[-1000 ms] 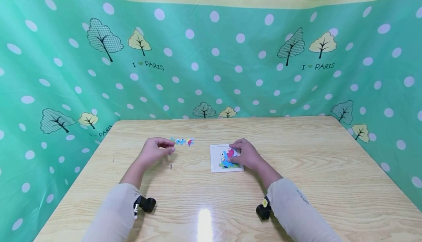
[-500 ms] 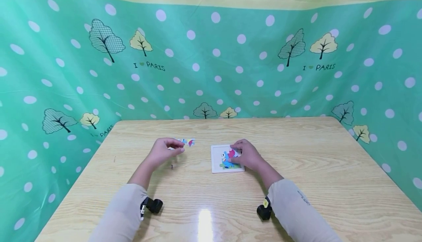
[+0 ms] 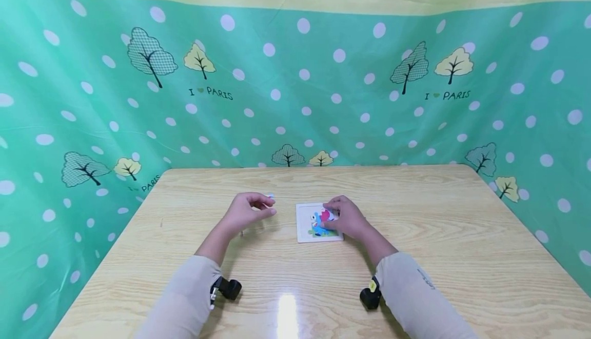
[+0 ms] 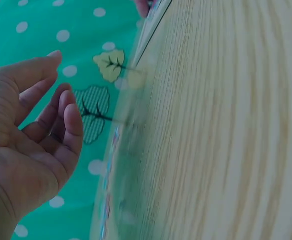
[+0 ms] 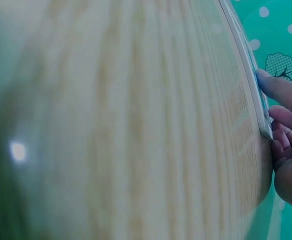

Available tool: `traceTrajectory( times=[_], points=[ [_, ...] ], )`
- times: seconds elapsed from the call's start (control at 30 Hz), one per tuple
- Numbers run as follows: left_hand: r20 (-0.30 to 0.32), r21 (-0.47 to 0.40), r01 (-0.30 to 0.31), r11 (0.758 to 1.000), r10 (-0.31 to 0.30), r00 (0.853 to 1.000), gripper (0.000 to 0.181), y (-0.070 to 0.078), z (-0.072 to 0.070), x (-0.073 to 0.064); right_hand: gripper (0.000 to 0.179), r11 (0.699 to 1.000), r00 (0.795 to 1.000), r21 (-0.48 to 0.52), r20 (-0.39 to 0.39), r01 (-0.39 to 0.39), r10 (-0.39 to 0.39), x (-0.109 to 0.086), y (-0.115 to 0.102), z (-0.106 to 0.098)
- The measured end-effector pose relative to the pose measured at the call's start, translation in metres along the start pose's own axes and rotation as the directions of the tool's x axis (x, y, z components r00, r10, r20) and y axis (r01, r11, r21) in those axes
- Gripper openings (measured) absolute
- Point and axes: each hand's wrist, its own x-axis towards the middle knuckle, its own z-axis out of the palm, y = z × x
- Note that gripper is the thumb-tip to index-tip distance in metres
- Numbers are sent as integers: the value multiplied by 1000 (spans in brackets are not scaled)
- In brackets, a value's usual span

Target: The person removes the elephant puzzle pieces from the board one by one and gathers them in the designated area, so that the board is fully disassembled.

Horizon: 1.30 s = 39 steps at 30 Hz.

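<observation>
My left hand (image 3: 247,212) hovers over the table left of the white-framed jigsaw puzzle (image 3: 303,223). In the left wrist view, its fingers (image 4: 73,127) curve loosely, thumb apart, with nothing between them. Behind that hand lies a row of loose jigsaw pieces (image 4: 108,200), seen edge-on in the left wrist view and mostly hidden in the head view. The puzzle has blue, red and green pieces on its right side and a bare left strip. My right hand (image 3: 348,218) holds it at the right, thumb on the picture, other fingers at the edge, covering part of it.
The wooden table (image 3: 415,216) extends around both hands. A small thin object (image 3: 241,234) stands out beneath my left wrist. A green dotted curtain (image 3: 295,82) hangs along the far edge and sides. A black wrist camera (image 3: 230,287) sticks out from the left sleeve.
My left hand has moved right, across the row of loose pieces, now hiding nearly all of it in the head view. The right hand and the puzzle stay in place.
</observation>
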Motion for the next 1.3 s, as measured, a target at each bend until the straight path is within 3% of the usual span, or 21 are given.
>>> traceTrajectory(
  times=[0.27, 0.63, 0.9, 1.1, 1.3],
  points=[
    [40, -53, -6, 999, 9, 999, 37, 8, 16, 3, 53, 1000, 1000, -2, 4, 17, -17, -1, -3, 0],
    [97, -93, 30, 995, -21, 995, 39, 22, 34, 6, 54, 999, 999, -22, 6, 33, -33, -2, -3, 0],
    [148, -52, -17, 999, 25, 989, 36, 30, 52, 12, 52, 998, 999, -44, 20, 47, -46, -2, -2, -1],
    [228, -17, -50, 999, 53, 972, 35, 32, 66, 17, 48, 996, 998, -69, 15, 62, -61, -5, -2, -2],
    [258, 84, -33, 996, 11, 966, 31, 33, 76, 24, 44, 990, 994, -91, -8, 104, -106, -9, -2, -2]
  ],
)
